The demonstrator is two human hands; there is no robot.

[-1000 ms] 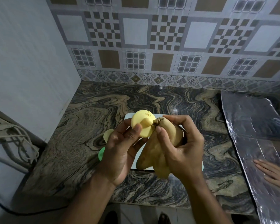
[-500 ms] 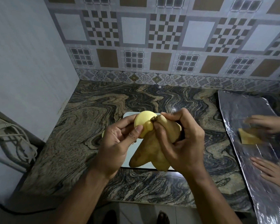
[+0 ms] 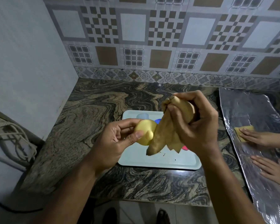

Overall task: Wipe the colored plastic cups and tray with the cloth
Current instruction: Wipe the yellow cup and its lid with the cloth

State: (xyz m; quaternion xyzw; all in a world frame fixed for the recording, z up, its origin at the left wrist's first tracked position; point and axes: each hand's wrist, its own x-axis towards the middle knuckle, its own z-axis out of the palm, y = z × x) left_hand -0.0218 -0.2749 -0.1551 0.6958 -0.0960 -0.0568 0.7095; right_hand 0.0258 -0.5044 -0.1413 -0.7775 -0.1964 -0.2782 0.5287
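Nearest the camera, two forearms reach in from the bottom edge. Below the table edge, dark shoes (image 3: 163,216) on a pale floor.

Left hand (image 3: 118,141) holds a yellow cup (image 3: 145,133) above the tray; grip: fingers and thumb curled round the cup, thumb tip on its near side. A small nub on the cup faces the camera. Whether the cup is mouth up or down, cannot tell.

Right hand (image 3: 194,125) is just right of the left and higher. Grip: closed on a tan cloth (image 3: 166,131), bunched at the top between thumb and fingers, and the rest hangs down with a jagged lower edge. The cloth touches the right side of the yellow cup.

Under both hands, a pale tray (image 3: 165,162) lies flat on the marbled table (image 3: 94,110). A few dark specks sit on its bare near part. On the tray, mostly hidden by hands and cloth: a light blue cup (image 3: 142,115) at the far left, a dark blue cup (image 3: 158,121) beside it, a red cup (image 3: 184,148) peeking out below the right hand.

Right side of the table: a foil sheet (image 3: 249,113). A second person's hand (image 3: 255,136) presses a small yellow cloth piece (image 3: 242,128) on the foil; another hand (image 3: 271,168) rests flat nearer the camera.

Far left: cables (image 3: 11,133) against a plain wall. Far back: patterned wall tiles (image 3: 165,38).
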